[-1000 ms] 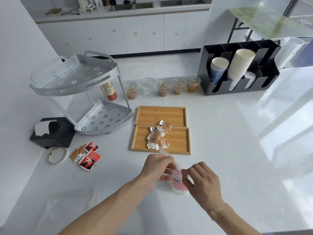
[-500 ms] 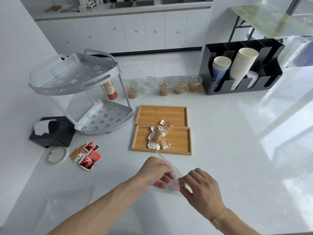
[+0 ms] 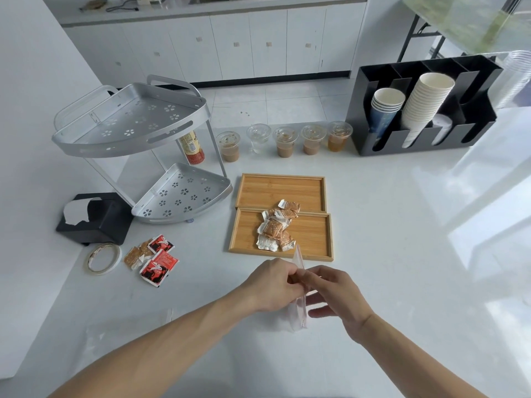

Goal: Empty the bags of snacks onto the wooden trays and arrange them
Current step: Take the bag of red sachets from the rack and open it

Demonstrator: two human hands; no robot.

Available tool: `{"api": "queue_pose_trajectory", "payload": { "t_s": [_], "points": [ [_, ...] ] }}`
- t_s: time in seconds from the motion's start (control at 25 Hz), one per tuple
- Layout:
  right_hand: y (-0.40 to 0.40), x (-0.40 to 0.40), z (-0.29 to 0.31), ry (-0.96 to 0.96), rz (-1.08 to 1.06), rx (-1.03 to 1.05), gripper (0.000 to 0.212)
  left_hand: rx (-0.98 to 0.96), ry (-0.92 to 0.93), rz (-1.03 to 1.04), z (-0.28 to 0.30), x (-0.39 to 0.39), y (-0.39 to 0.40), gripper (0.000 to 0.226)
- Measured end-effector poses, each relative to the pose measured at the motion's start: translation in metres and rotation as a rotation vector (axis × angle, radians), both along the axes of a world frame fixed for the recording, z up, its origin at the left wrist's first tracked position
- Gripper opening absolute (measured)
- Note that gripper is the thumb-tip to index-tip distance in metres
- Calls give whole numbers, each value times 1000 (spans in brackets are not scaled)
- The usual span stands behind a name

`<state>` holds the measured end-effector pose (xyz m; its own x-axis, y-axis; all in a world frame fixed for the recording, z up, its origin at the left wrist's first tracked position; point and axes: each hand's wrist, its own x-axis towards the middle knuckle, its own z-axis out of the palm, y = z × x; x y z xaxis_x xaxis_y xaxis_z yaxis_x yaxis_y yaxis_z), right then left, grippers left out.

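1. Head view, writing: the red packets at lower left of the worktop carry white marks, and the bottle behind the metal rack has a yellow label, but none of it can be read. The brown wrapped snacks show pale print too small to make out.
2. Head view, the task's things: the snacks lie in a loose heap on the near wooden tray at centre frame, a couple spilling over its far rim onto the far wooden tray, which touches it. A clear zip bag with a pink seal strip hangs just in front of the near tray.
3. Head view, grips: the left hand pinches the top of the bag; the right hand grasps the same edge with thumb and forefinger, its other fingers spread loose.
4. Head view, hard to see: the bag's contents cannot be told, since the left hand covers much of it. Another clear bag lies flat at lower left, barely visible. The stack of clear cups is cut off at the right edge.
5. Against half a second ago: both hands have closed together at the bag's top, and the bag now hangs edge-on.
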<state>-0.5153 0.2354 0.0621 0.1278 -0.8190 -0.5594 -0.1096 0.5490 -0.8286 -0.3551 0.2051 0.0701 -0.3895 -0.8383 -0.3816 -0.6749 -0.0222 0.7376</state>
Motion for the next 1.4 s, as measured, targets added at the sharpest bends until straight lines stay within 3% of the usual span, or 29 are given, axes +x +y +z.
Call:
{"api": "queue_pose_trajectory", "payload": {
  "t_s": [0.12,0.36,0.52,0.8,1.0,1.12,1.4],
  "points": [
    [-5,-5,0,-55,-28,74,36,58,115,54,-6,1,-2,14],
    [-9,-9,-5,-159,-12,127,22,219,281,123,-12,12,-3,22],
    [-18,-12,-6,-98,51,87,16,239,341,134,-14,17,-4,20],
    [-29,-8,-3,270,358,-97,20,302,282,97,-10,19,-7,19],
    [-32,-6,0,443,412,-266,21,7,41,0,-3,14,-12,20],
    [-35,-27,2,707,427,-375,25,-148,-98,49,-6,32,-16,22],
    [-36,-49,6,1087,456,-357,26,-128,-109,91,-6,49,-21,24]
  ]
}}
